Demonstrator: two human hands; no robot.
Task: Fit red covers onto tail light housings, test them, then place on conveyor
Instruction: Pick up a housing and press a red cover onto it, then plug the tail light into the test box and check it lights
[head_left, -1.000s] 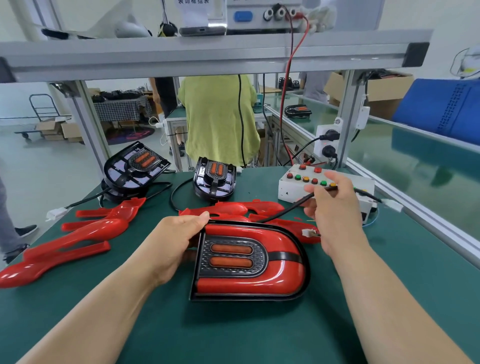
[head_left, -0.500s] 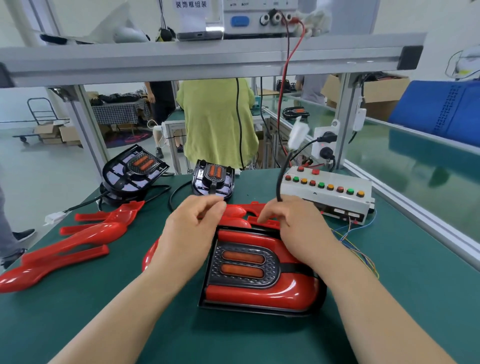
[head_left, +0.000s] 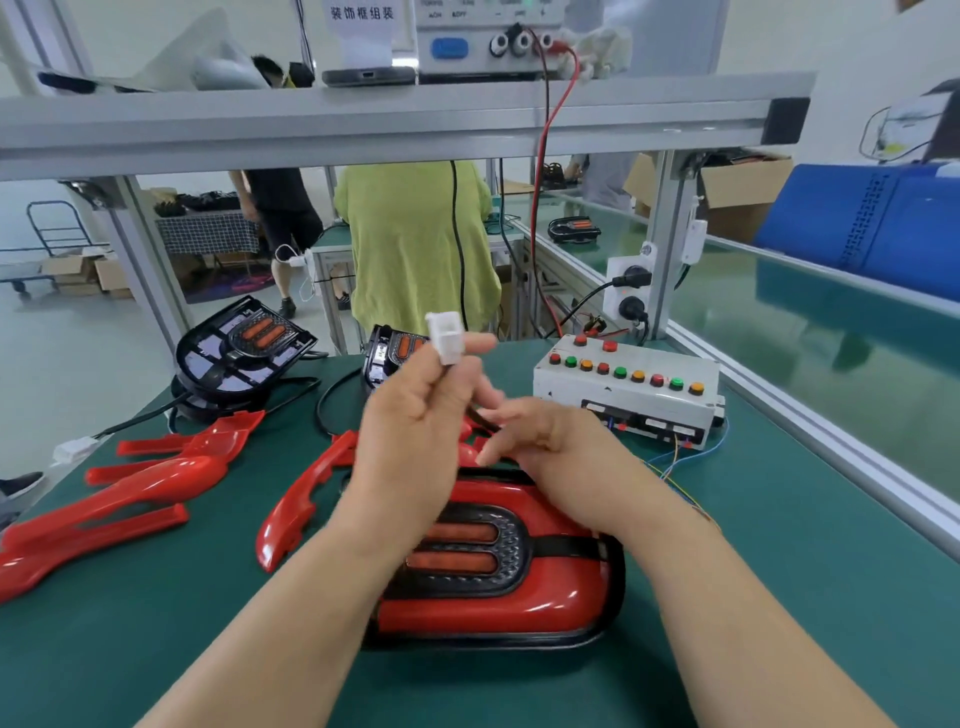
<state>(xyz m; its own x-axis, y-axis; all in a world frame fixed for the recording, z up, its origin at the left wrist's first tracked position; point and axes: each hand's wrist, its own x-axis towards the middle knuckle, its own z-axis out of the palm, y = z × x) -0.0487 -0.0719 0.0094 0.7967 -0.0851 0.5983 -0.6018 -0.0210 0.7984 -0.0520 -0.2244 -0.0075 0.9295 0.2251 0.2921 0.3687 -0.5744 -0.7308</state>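
Red and glossy, the covered tail light (head_left: 498, 566) lies on the green desk (head_left: 779, 571) near the person, its cover already seated around the amber lamp strips. The left hand (head_left: 415, 431) is raised above it, pinching a white connector (head_left: 445, 336) at the end of a black cable (head_left: 483, 422). The right hand (head_left: 545, 434) hovers just beside the cable with fingers loosely spread; whether it touches the cable I cannot tell. This looks like the testing step, so the plug should be turned to match its socket and pushed straight into the test box (head_left: 626, 387) to the far right, without tugging the cable against the housing. Loose red covers (head_left: 130, 499) lie to the left, bare housings (head_left: 241, 348) farther back. Where the cable joins the light is hidden behind the hands, and the connector's pins are too blurred to read. The conveyor (head_left: 831, 332) runs along the right side.
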